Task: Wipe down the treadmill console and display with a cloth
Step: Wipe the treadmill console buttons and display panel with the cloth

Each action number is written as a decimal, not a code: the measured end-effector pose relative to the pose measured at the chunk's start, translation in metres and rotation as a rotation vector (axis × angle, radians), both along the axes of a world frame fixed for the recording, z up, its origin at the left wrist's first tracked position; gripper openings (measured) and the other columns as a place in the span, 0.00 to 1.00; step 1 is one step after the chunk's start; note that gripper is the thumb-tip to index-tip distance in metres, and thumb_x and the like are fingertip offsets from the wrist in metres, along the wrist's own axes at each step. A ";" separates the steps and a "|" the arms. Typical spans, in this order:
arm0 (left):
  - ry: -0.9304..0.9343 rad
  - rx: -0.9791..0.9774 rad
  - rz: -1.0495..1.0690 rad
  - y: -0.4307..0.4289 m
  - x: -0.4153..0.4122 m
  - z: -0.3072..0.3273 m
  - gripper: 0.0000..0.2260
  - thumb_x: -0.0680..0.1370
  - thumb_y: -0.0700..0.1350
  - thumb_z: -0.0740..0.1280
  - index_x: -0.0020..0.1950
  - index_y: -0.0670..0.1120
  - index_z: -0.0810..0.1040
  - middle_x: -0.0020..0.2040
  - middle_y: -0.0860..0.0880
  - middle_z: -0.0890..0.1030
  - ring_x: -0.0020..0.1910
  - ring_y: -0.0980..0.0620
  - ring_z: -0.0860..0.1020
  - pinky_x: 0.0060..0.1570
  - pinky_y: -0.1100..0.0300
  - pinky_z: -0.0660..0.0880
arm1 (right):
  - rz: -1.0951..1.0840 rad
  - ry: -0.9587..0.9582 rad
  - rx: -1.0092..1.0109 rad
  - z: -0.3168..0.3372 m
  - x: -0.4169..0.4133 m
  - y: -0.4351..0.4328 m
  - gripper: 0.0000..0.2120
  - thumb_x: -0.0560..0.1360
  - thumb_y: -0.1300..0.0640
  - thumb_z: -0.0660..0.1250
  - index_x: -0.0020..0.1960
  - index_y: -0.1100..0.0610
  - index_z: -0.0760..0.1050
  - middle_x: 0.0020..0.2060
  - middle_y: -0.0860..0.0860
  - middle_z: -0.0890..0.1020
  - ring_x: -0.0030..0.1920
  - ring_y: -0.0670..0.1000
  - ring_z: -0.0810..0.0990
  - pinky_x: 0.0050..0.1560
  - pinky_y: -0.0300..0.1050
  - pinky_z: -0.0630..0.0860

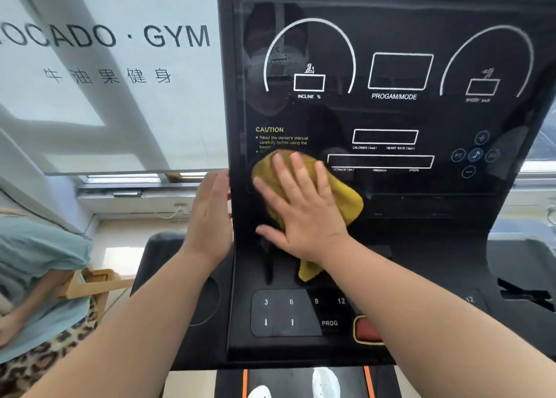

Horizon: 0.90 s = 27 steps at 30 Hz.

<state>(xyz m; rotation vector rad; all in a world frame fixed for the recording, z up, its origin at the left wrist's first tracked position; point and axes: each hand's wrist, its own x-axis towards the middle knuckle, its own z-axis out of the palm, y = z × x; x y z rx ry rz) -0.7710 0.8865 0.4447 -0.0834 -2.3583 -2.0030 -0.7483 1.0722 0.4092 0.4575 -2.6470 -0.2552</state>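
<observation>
The black treadmill console fills the view, its glossy display printed with white gauge outlines and a yellow caution text. A yellow cloth lies flat against the lower left of the display, partly over the caution text. My right hand presses on the cloth with fingers spread, palm flat. My left hand grips the console's left edge, fingers wrapped behind it. A corner of the cloth hangs below my right wrist.
A keypad with numbers and arrows and a red stop button sit on the lower console. Another person in a teal top stands at the left. A frosted window with gym lettering is behind. White shoes show on the belt.
</observation>
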 end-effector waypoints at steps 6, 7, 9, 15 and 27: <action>0.077 -0.085 0.089 0.007 -0.004 0.011 0.22 0.77 0.62 0.50 0.55 0.51 0.76 0.54 0.50 0.79 0.56 0.45 0.76 0.61 0.37 0.72 | 0.079 0.009 0.083 -0.012 0.010 0.020 0.38 0.80 0.29 0.54 0.84 0.45 0.52 0.84 0.53 0.47 0.83 0.59 0.42 0.81 0.65 0.41; 0.134 -0.118 0.103 0.008 -0.005 0.016 0.22 0.78 0.61 0.49 0.60 0.51 0.75 0.57 0.52 0.77 0.60 0.48 0.75 0.66 0.41 0.71 | 0.045 0.021 0.071 -0.013 0.014 0.029 0.39 0.79 0.28 0.54 0.84 0.45 0.52 0.83 0.54 0.47 0.83 0.61 0.42 0.80 0.67 0.41; 0.214 -0.150 0.101 0.013 -0.011 0.025 0.25 0.81 0.58 0.49 0.73 0.51 0.70 0.66 0.56 0.71 0.69 0.54 0.69 0.74 0.51 0.63 | -0.028 0.049 0.053 -0.012 0.021 0.049 0.40 0.79 0.27 0.54 0.84 0.45 0.52 0.83 0.57 0.48 0.82 0.65 0.43 0.79 0.70 0.42; 0.267 -0.065 0.045 0.023 -0.033 0.026 0.23 0.82 0.57 0.51 0.75 0.54 0.70 0.70 0.53 0.75 0.72 0.49 0.70 0.72 0.41 0.66 | -0.173 0.116 -0.048 0.042 -0.015 0.065 0.38 0.79 0.27 0.48 0.84 0.45 0.51 0.82 0.64 0.50 0.80 0.73 0.47 0.77 0.74 0.41; 0.023 0.066 -0.157 -0.002 -0.025 0.044 0.34 0.73 0.76 0.46 0.75 0.66 0.67 0.71 0.61 0.72 0.68 0.55 0.74 0.67 0.44 0.72 | 0.069 0.124 0.159 0.074 -0.053 0.026 0.37 0.81 0.30 0.48 0.84 0.46 0.49 0.84 0.54 0.48 0.83 0.63 0.42 0.80 0.68 0.40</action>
